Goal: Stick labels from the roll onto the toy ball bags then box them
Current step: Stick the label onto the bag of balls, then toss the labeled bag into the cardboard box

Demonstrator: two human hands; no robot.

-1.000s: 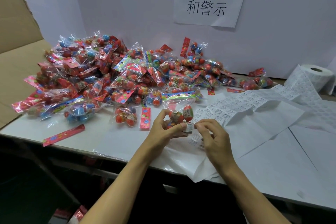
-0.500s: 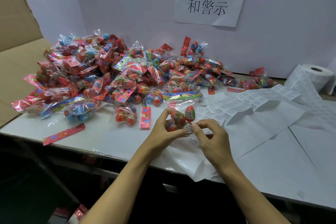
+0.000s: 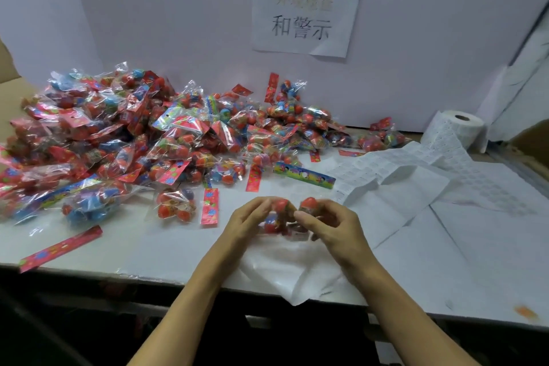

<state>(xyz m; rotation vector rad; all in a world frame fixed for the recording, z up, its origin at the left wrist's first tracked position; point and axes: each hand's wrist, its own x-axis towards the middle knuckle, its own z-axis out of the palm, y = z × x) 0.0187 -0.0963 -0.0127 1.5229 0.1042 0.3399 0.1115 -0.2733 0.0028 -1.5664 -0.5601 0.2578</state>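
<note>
The toy ball bag (image 3: pixel 289 214) is held just above the near edge of the white table (image 3: pixel 148 249), between both hands. Its orientation and long axis cannot be determined because of blur; red balls show at its top. The left hand (image 3: pixel 252 221) grips the bag's left side with curled fingers, palm turned right. The right hand (image 3: pixel 329 224) pinches the bag's right side, fingers curled inward. Both forearms rise from the lower frame. The heap of bags (image 3: pixel 133 140) lies behind left. The label strip (image 3: pixel 401 169) runs to the label roll (image 3: pixel 459 128) at far right.
</note>
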